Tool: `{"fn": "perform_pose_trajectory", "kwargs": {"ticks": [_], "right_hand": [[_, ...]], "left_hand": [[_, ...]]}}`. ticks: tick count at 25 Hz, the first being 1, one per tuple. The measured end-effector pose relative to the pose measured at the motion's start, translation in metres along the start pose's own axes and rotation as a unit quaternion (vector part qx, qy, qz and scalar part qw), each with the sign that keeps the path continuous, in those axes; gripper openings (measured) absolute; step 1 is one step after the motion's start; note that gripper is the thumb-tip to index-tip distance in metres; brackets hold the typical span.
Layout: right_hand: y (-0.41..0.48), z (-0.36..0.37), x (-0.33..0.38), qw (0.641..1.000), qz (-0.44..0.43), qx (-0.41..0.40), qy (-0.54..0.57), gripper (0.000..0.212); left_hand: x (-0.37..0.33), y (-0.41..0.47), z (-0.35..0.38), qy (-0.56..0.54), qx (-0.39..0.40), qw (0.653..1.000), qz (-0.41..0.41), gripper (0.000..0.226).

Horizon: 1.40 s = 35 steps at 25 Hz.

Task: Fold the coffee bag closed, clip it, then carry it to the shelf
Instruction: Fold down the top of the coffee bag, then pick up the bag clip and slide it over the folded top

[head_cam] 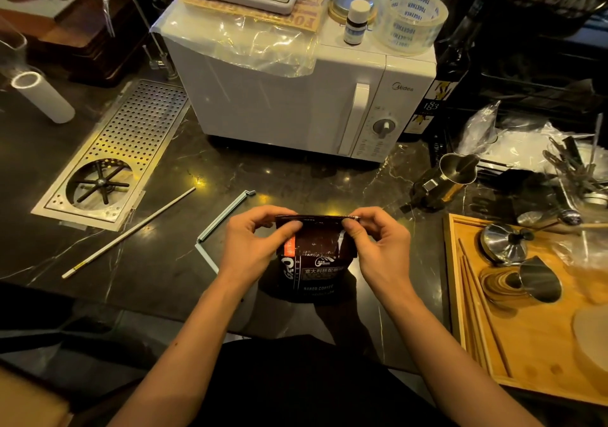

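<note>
Together, two hands, left hand and right hand, pinch one coffee bag at its folded top. One pale clip lies open just left, on the dark counter.

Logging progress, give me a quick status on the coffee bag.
Left hand, right hand pinching coffee bag top, folding. Clip open on counter, unused. Nothing blocking.
</note>
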State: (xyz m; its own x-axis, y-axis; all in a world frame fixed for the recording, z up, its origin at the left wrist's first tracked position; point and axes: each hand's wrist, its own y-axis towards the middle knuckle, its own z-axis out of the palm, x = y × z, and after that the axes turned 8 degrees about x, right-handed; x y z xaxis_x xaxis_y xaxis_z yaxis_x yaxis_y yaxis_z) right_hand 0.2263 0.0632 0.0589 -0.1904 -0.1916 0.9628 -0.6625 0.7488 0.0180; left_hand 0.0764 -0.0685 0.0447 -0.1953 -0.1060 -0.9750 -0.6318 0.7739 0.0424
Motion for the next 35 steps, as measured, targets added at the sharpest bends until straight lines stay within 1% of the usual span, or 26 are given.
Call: {"fn": "perform_pose_trajectory", "kwargs": {"ticks": [3,6,8,10,12,13,15,17,20,23,26,30,32,35], "right_hand": [[-0.003,0.006,0.002,1.0,-0.011,-0.016,-0.001,0.03],[-0.005,0.017,0.009,0.999,-0.029,-0.014,-0.012,0.032],[-0.006,0.025,0.017,0.998,-0.053,-0.01,-0.023,0.03],[-0.005,0.031,0.027,0.997,-0.078,0.007,-0.019,0.02],[-0.002,0.038,0.037,0.994,-0.097,0.046,-0.007,0.01],[0.0,0.042,0.043,0.992,-0.106,0.073,-0.001,0.009],[0.003,0.053,0.051,0.984,-0.126,0.127,0.008,0.014],[0.005,0.068,0.052,0.978,-0.133,0.161,0.007,0.021],[0.008,0.094,0.044,0.978,-0.107,0.18,-0.015,0.027],[0.013,0.124,0.027,0.968,-0.072,0.227,-0.079,0.034],[0.019,0.156,0.01,0.938,-0.061,0.285,-0.186,0.044],[0.03,0.196,-0.003,0.864,-0.024,0.371,-0.34,0.06],[0.034,0.211,-0.008,0.83,-0.023,0.39,-0.399,0.064],[0.037,0.23,-0.014,0.804,-0.036,0.39,-0.448,0.063]], "left_hand": [[0.007,-0.008,0.0,-0.043,0.03,0.998,-0.035,0.021],[0.014,-0.017,0.001,-0.097,0.013,0.994,-0.056,0.028],[0.012,-0.022,0.002,-0.137,-0.02,0.989,-0.056,0.023],[0.005,-0.027,-0.005,-0.152,-0.064,0.985,-0.045,0.024],[-0.001,-0.03,-0.019,-0.151,-0.099,0.983,-0.022,0.028],[-0.003,-0.031,-0.029,-0.147,-0.113,0.983,-0.005,0.028],[-0.007,-0.037,-0.048,-0.142,-0.148,0.978,0.022,0.026],[-0.008,-0.046,-0.067,-0.139,-0.2,0.969,0.03,0.027],[-0.006,-0.062,-0.097,-0.155,-0.276,0.948,0.034,0.018],[-0.001,-0.075,-0.123,-0.146,-0.326,0.934,0.026,0.017],[0.01,-0.091,-0.147,-0.111,-0.353,0.929,0.003,0.027],[0.029,-0.104,-0.174,-0.116,-0.365,0.924,-0.002,0.031],[0.034,-0.106,-0.183,-0.131,-0.362,0.923,-0.002,0.028],[0.04,-0.106,-0.191,-0.131,-0.348,0.928,-0.011,0.025]]}}
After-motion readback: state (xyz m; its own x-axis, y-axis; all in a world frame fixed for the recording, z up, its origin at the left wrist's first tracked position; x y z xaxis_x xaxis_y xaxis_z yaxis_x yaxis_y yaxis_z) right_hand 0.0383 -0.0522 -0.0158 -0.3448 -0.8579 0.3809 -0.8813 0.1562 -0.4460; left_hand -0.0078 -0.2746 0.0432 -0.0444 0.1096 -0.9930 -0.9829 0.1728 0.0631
